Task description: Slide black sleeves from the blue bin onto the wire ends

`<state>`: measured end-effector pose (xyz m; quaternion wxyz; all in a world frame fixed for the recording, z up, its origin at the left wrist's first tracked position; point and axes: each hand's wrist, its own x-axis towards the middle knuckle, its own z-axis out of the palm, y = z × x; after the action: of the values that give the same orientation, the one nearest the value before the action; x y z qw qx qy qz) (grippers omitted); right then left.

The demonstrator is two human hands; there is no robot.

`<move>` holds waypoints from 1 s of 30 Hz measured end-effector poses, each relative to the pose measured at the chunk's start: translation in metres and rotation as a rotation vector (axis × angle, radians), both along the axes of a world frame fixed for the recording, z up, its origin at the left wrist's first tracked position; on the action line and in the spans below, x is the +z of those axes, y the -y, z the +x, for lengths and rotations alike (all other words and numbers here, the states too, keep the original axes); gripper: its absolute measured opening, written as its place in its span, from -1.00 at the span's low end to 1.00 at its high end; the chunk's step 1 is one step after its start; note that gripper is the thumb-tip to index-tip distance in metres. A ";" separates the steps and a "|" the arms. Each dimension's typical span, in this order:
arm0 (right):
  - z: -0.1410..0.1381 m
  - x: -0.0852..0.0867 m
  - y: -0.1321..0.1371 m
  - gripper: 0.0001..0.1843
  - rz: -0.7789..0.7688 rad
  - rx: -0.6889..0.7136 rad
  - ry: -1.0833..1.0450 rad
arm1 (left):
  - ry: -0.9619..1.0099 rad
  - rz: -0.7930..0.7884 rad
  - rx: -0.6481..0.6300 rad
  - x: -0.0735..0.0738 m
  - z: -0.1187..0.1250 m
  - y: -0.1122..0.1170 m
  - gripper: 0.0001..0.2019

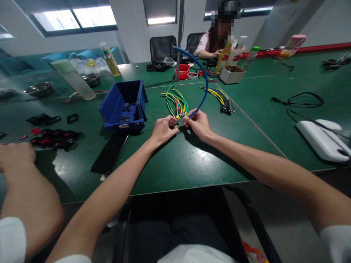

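Both my hands meet over the green table (pixel 192 160), just in front of a bundle of green, yellow and red wires (pixel 175 102) with metal terminals. My right hand (pixel 197 124) pinches the near end of a stiff blue wire (pixel 204 78) that arches up and back over the table. My left hand (pixel 163 129) is closed, fingertips touching a small dark part at the wire end, next to my right fingers. What that part is I cannot make out.
A blue bin (pixel 124 106) with black parts stands left of my hands, a black strip (pixel 109 153) before it. Another wire bundle (pixel 222 98) lies to the right. Black and red switches (pixel 55 138) lie far left by another person's arm (pixel 24 190). Someone sits across the table.
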<state>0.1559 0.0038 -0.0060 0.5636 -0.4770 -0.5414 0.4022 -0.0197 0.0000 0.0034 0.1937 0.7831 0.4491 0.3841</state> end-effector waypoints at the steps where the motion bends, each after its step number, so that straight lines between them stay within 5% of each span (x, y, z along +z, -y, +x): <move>1: 0.000 0.000 0.000 -0.70 0.000 0.000 -0.010 | 0.008 0.000 -0.002 0.000 0.000 0.000 -0.83; 30: 0.000 0.000 -0.001 -0.68 0.051 0.028 -0.012 | 0.006 0.081 -0.021 0.002 -0.001 0.003 -0.84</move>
<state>0.1563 0.0045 -0.0065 0.5730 -0.4527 -0.5546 0.3990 -0.0204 -0.0028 0.0057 0.1672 0.7937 0.4245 0.4024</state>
